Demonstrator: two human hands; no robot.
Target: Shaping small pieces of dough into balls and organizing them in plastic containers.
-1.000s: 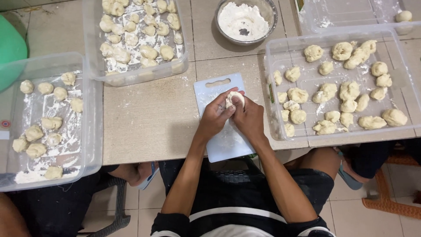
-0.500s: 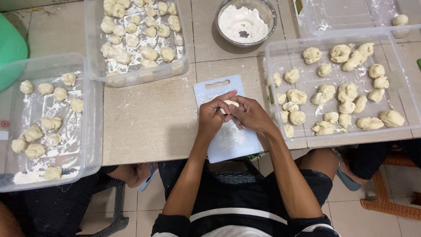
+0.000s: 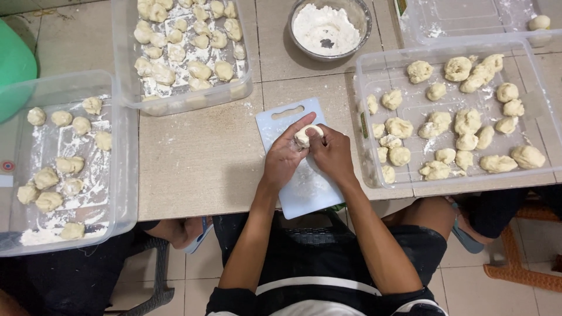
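Observation:
A small pale dough ball (image 3: 304,137) sits between both of my hands, just above a light blue cutting board (image 3: 281,118) dusted with flour. My left hand (image 3: 283,158) cups the ball from the left, its index finger stretched over the top. My right hand (image 3: 333,153) presses against it from the right with its fingers curled. The board lies on the tiled tabletop (image 3: 199,158), and its near end juts over the table's front edge.
A clear tray (image 3: 358,76) of several dough lumps stands right of the board. Two more trays of dough pieces stand at the back (image 3: 246,88) and far left (image 3: 117,146). A metal bowl of flour (image 3: 358,17) sits behind the board. Other people's legs flank mine.
The dough lay flattened on the board under my fingers half a second ago; now both hands hold it gathered into a ball, slightly raised.

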